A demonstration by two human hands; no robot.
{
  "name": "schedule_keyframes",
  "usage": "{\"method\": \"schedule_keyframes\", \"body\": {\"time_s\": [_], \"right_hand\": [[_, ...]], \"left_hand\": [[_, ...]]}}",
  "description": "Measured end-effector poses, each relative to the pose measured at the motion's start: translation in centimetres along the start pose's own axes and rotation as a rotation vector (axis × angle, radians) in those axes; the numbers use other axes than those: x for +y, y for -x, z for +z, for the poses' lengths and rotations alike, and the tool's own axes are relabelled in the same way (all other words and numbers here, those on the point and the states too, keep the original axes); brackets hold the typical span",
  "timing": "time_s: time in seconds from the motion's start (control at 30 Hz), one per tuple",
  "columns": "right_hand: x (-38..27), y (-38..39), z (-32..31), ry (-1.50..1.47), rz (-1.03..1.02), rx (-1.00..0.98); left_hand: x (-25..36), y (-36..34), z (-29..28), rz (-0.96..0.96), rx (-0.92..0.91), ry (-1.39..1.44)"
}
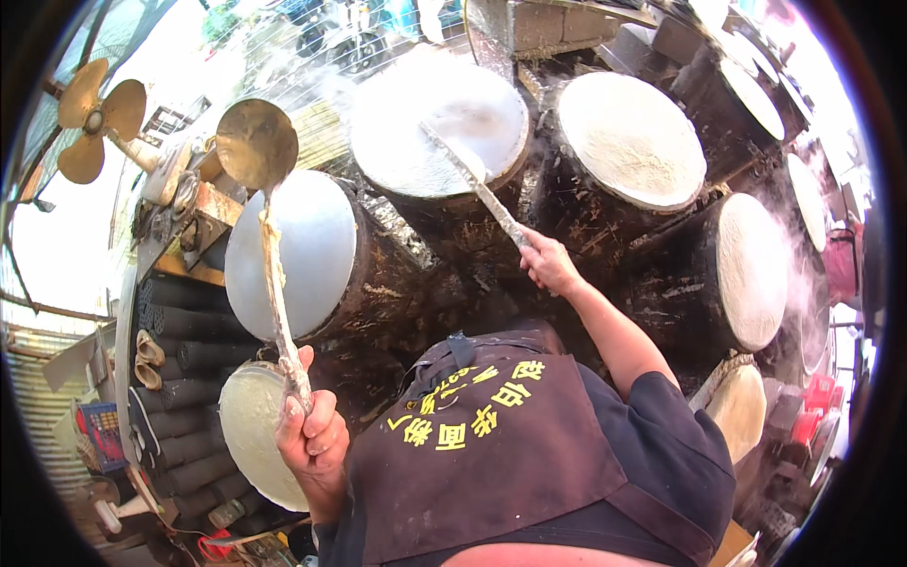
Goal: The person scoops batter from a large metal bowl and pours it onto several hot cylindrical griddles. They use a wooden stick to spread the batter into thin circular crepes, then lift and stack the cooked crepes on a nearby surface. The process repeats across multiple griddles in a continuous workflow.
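Pale-topped vats (685, 283), some steaming, ring the apron (491, 482) at left, far side and right. Left of the apron, the left hand (318, 439) is closed on the handle (273, 260) of a ladle (257, 144), bowl uppermost. Beyond the apron, the right hand (550, 261) clasps a stick (484, 196), its tip over the vat straight ahead (439, 219).

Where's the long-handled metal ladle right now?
In the head view, the ladle is left of centre, its handle in the left hand and its bowl just right of the three-bladed fan.
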State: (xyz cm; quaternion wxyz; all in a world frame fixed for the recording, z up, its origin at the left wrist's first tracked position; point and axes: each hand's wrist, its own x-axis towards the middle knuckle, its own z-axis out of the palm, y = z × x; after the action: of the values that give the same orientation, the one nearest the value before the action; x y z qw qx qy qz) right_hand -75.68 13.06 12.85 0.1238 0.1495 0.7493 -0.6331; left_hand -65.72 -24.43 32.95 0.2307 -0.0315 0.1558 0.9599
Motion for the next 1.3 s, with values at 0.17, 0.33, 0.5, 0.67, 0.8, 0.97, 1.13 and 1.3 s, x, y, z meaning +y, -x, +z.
{"method": "schedule_keyframes", "body": {"time_s": [0.17, 0.33, 0.5, 0.67, 0.8, 0.97, 1.13, 1.3], "right_hand": [[-0.1, -2.3, -2.4, -0.044, -0.01, 0.061], [1.5, -2.6, 0.4, 0.26, -0.378, 0.112], [2.3, -1.3, -3.8, 0.358, -0.35, 0.024], [-0.2, -3.4, -9.2, 0.226, -0.11, 0.008], [-2.5, -4.8, -9.7, 0.118, -0.037, 0.024], [0.8, -4.1, -9.0, 0.345, -0.45, -0.017], [2.5, -7.6, -11.7, 0.464, -0.479, 0.1], [0.8, -13.3, -11.5, 0.539, -0.477, 0.237]], "left_hand": [[-0.7, 0.0, 0.1, 0.002, 0.056, -0.01], [-2.0, -1.0, 1.6, 0.013, 0.065, -0.058], [-3.6, -1.9, 2.4, 0.019, 0.045, -0.023], [-5.1, -2.8, 3.0, 0.036, 0.093, -0.031], [-6.1, -3.7, 4.3, 0.023, 0.091, -0.041], [-6.8, -4.4, 4.7, 0.05, 0.087, -0.026], [-6.9, -5.4, 5.1, 0.031, 0.064, 0.002], [-7.7, -6.2, 6.1, 0.028, 0.097, -0.028]]}}
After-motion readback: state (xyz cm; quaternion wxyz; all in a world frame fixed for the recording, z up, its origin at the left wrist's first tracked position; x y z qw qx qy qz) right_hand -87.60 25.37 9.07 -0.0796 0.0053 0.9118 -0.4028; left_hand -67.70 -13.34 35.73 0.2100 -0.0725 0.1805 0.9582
